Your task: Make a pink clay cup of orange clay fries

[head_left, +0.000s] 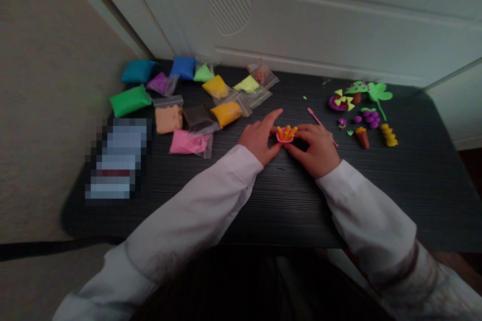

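While the left hand pinches one side of a small pink clay cup holding yellow-orange clay sticks, the right hand grips the opposite side, so the cup sits between them over the black wood-grained table; whether it touches the surface I cannot tell. A slim pink rod-shaped tool lies beside the right hand, partly hidden by it

Small pink cup, rim up, orange-yellow sticks fanning out; held between left fingers and right fingers.
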`<state>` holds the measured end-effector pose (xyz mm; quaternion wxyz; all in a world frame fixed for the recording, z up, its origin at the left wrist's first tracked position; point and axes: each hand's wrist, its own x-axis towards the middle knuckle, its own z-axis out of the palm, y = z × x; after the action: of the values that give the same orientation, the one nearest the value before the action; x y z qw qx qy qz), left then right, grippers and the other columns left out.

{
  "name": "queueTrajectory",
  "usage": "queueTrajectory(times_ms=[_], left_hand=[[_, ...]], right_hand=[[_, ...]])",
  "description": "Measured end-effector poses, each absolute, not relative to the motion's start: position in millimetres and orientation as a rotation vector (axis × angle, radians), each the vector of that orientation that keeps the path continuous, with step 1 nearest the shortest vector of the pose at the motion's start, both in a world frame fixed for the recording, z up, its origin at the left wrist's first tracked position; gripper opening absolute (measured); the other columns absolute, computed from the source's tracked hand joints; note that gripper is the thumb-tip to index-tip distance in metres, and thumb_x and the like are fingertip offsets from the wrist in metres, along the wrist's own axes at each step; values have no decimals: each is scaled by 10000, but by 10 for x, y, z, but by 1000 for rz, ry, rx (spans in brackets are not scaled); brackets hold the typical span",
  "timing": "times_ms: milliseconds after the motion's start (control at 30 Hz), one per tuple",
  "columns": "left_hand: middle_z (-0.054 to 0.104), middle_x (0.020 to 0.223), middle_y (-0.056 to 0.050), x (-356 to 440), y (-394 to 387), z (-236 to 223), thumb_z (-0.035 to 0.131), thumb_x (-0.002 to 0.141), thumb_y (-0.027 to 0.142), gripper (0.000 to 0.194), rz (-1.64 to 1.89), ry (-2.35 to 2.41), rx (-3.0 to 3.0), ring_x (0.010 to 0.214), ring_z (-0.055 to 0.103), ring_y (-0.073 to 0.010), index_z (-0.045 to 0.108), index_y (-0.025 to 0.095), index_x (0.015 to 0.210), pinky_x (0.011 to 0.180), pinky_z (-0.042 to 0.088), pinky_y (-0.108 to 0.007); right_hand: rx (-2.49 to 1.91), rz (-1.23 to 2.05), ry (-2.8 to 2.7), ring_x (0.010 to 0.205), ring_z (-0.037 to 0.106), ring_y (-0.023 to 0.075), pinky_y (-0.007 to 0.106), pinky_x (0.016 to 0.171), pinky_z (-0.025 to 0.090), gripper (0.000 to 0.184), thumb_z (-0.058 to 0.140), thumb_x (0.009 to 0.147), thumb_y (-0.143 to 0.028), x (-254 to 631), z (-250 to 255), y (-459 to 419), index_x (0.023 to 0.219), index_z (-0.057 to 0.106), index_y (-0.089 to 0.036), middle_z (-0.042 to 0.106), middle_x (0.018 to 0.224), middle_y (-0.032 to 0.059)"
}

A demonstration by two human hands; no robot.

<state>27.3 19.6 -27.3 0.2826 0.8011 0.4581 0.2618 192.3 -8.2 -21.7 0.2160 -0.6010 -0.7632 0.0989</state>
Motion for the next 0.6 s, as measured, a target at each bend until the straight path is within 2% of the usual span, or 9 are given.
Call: queueTrajectory(times_ms=[333,467,600], left_hand=[[640,949,-17,245,192,-244,582,644,181,753,711,1189,2059,914,572,-171,226,184,1308,851,396,-332],[653,894,-28,204,208,-193,601,635,163,755,754,1104,1864,864,589,-152,238,152,1296,807,418,-304],[658,864,-34,176,230,-165,627,639,186,734,804,949,1582,837,609,-153,259,169,1274,760,444,-302]], right_hand=[[-1639,294,-2098,943,539,231,427,852,367,219,593,714,-378,1928,-220,-87,872,654,-239,641,978,33],[-1555,354,-2049,953,553,216,409,866,389,232,611,703,-366,1953,-209,-103,884,649,-225,637,986,42],[-1442,443,-1973,948,568,189,379,871,414,224,592,730,-358,1957,-154,-138,912,636,-234,635,993,36]])
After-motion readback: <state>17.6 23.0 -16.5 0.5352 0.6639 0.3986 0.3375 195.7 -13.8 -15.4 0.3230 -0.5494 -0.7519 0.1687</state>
